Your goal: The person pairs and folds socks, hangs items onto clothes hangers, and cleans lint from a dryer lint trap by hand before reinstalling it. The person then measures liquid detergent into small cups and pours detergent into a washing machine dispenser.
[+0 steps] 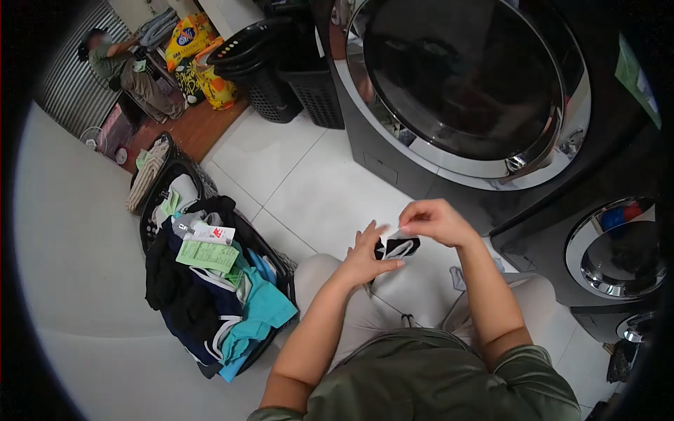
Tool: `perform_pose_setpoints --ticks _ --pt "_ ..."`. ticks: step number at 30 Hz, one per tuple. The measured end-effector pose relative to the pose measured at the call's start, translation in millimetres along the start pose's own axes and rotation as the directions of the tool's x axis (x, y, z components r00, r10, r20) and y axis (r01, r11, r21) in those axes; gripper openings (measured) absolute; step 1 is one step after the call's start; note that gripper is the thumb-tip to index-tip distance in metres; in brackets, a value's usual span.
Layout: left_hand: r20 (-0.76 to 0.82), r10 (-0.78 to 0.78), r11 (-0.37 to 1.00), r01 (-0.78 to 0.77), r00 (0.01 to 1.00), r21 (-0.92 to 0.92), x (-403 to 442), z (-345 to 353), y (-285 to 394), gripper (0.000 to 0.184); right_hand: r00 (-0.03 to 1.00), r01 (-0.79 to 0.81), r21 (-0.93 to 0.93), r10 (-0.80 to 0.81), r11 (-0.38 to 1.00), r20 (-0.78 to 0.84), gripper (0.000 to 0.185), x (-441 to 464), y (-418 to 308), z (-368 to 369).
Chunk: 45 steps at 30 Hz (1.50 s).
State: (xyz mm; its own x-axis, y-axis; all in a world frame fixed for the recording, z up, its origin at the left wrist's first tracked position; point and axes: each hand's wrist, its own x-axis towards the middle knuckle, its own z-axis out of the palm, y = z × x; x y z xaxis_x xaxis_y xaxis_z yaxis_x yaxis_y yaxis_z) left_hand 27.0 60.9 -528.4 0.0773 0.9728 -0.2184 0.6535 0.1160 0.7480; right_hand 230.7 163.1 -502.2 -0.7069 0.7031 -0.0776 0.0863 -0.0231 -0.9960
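Observation:
Between my hands is a small black-and-white piece of cloth (402, 248), possibly a sock, over my lap. My right hand (437, 222) is closed, with thumb and forefinger pinched at the cloth's upper edge. My left hand (366, 257) is beside it, fingers spread and thumb apart, its fingertips slightly blurred. Part of the cloth is hidden behind the left hand. To my left, a black laundry basket (286, 270) is heaped with dark and turquoise clothes (263, 309). A green paper slip (207, 255) and a white tag (213, 233) lie on the heap.
A large front-loading washer or dryer (449, 168) stands ahead, with another machine (540, 259) at right. Black baskets (270, 98) are stacked beyond. Another basket holds a striped folded cloth (149, 179). Grey cloth (458, 278) is near my right knee. A person (116, 67) is at far left.

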Motion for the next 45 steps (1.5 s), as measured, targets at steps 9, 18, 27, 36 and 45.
perform_pose_setpoints --ticks 9,18,27,36,45 --pt "-0.318 -0.385 0.261 -0.229 0.866 -0.938 0.3 -28.6 -13.5 0.016 0.944 -0.33 -0.565 0.279 0.756 -0.178 0.037 47.8 188.2 21.5" --pt "-0.176 -0.473 0.07 -0.162 0.864 -0.984 20.2 -41.0 -25.5 0.017 0.989 -0.019 -0.905 0.14 0.425 0.045 0.031 -2.2 387.3 131.6" --pt "-0.365 -0.241 0.717 -0.089 0.899 -0.692 28.4 -33.2 0.5 0.051 0.917 -0.293 0.266 0.192 0.918 0.35 0.013 102.2 82.5 -19.6" --pt "-0.356 -0.574 0.368 -0.156 0.737 -0.917 23.3 -42.8 -6.5 0.042 0.9 -0.3 0.141 0.329 0.943 -0.286 0.024 148.4 205.9 3.1" --pt "-0.323 -0.442 0.028 -0.346 0.837 -0.938 28.0 -46.4 -1.8 0.024 0.644 -0.758 -0.162 0.685 0.632 -0.342 0.032 91.2 409.6 118.7"
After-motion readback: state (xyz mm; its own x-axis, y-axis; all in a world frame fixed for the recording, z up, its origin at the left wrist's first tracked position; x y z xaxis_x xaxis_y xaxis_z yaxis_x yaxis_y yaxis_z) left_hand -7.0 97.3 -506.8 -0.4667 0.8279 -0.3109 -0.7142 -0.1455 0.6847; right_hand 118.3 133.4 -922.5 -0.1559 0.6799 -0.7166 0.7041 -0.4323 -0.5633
